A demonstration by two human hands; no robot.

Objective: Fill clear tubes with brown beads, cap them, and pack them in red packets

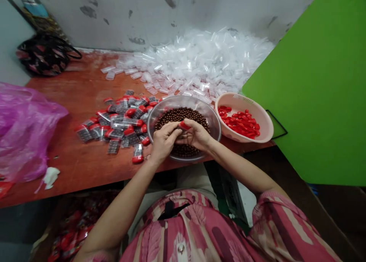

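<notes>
Over a clear bowl [217, 130] of small brown balls [184, 114], my two hands meet. A red cap [184, 125] sits between the thumb and fingers of my right hand [198, 135]. Close against it, my left hand [165, 140] is closed, fingertips pinched together; what it holds is hidden by the fingers. To the left lies a heap of filled clear containers with red caps [128, 121]. A pale pink basin [264, 125] at the right holds loose red caps [240, 123].
Many clear plastic containers [200, 60] are piled along the wall. A purple plastic bag [25, 128], a white crumpled scrap [51, 177] and a dark patterned bag [42, 54] occupy the left of the red table [94, 166]. A green panel [317, 94] bounds the right side.
</notes>
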